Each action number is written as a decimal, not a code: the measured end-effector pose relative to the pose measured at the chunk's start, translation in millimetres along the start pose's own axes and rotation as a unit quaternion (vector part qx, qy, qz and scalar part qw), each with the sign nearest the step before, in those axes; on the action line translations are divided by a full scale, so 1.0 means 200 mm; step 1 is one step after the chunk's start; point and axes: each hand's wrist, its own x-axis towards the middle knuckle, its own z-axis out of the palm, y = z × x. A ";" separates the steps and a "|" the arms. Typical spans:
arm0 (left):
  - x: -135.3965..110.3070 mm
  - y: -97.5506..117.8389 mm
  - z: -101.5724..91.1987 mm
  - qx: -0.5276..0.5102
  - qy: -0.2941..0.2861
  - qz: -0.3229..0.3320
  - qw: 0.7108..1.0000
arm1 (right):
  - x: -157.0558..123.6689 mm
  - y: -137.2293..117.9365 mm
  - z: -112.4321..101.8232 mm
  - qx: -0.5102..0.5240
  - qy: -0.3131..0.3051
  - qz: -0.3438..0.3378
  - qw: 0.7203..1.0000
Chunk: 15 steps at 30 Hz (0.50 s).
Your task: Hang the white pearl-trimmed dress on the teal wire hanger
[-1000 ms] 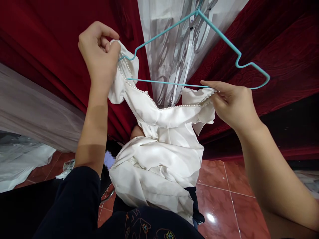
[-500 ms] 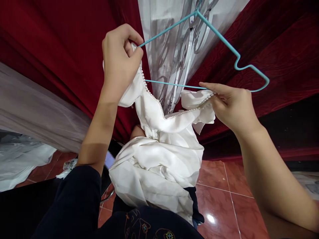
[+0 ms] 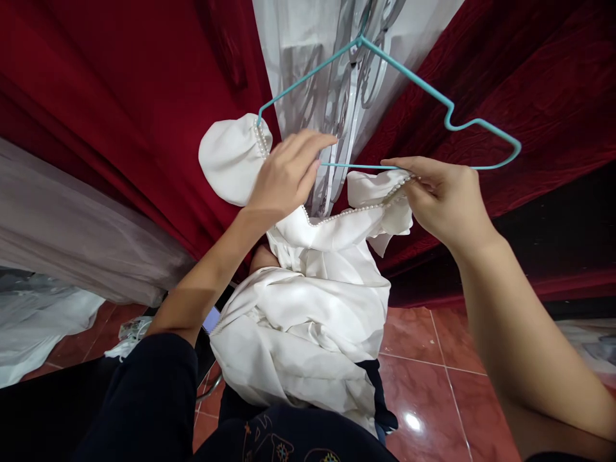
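A white satin dress (image 3: 308,321) with a pearl-trimmed neckline hangs in front of me. Its left puffed sleeve (image 3: 231,157) sits over the left end of a teal wire hanger (image 3: 409,80). My left hand (image 3: 286,176) lies against the neckline beside that sleeve, fingers stretched toward the hanger's bottom bar. My right hand (image 3: 443,199) pinches the dress's right shoulder and pearl trim just under the bottom bar. The hanger's right end is bare.
Dark red velvet curtains (image 3: 120,83) flank a sheer white curtain (image 3: 298,38) behind the hanger. Grey fabric (image 3: 72,231) drapes at the left. Red glossy floor tiles (image 3: 433,366) lie below, with white cloth (image 3: 38,321) piled at far left.
My left hand pulled the left sleeve along the hanger's end, let it go there, and moved right and down to the neckline. My right hand stayed put.
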 end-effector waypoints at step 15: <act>-0.01 0.02 -0.07 -0.004 -0.118 -0.088 0.989 | 0.03 0.48 -0.26 -0.077 0.331 -0.136 0.931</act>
